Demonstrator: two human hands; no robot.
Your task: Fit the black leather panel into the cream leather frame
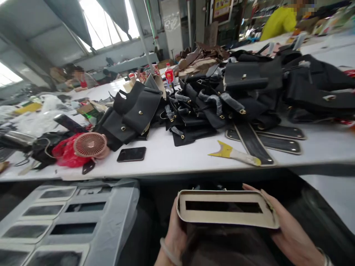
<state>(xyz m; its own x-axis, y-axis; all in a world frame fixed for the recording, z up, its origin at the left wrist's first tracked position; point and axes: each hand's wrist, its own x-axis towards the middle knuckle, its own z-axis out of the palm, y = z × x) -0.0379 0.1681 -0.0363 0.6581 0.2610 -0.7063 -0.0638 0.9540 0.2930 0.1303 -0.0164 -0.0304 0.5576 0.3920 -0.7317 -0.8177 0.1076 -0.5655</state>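
A bag piece (227,218) with a cream, rounded rectangular face and a dark slot along its middle is held up at the bottom centre. My left hand (177,229) grips its left end, the fingers mostly hidden behind it. Around its right end is my right hand (285,221), with fingertips showing above the top edge. Dark material hangs below the cream face. Beyond it, on the white table (177,159), lies a large heap of black bags (194,103) with gold-coloured clasps.
Grey tray with framed panels (111,218) at lower left. On the table are a phone (131,154), pink fan (91,145), red plastic bag (65,151), yellow-ended tool (235,153), black straps (253,144) and a red bottle (169,74). People sit or stand farther back.
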